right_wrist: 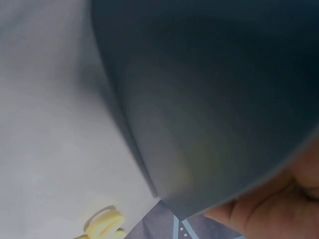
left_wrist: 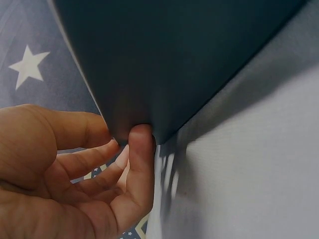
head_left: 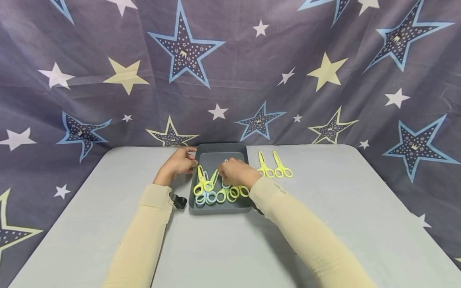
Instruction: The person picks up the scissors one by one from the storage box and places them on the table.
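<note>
A dark grey tray [head_left: 220,211] stands on the table with several pairs of scissors inside, yellow [head_left: 200,176], green [head_left: 221,195] and blue [head_left: 211,197]. At the tray's left side, my left hand [head_left: 179,163] holds the wall. In the left wrist view its thumb [left_wrist: 141,149] presses the outer face near a corner. My right hand [head_left: 237,172] reaches over the right wall into the tray, fingers curled downward around a pair of blue scissors [head_left: 225,185]. The hand covers most of that pair; a bit of handle shows below it and a pale tip above.
Two yellow scissors [head_left: 278,165] lie side by side on the table right of the tray, blades pointing away. The pale table [head_left: 324,208] ends at the back against a star-patterned cloth [head_left: 230,72]. Dark wrist cameras [head_left: 179,201] sit close to the tray.
</note>
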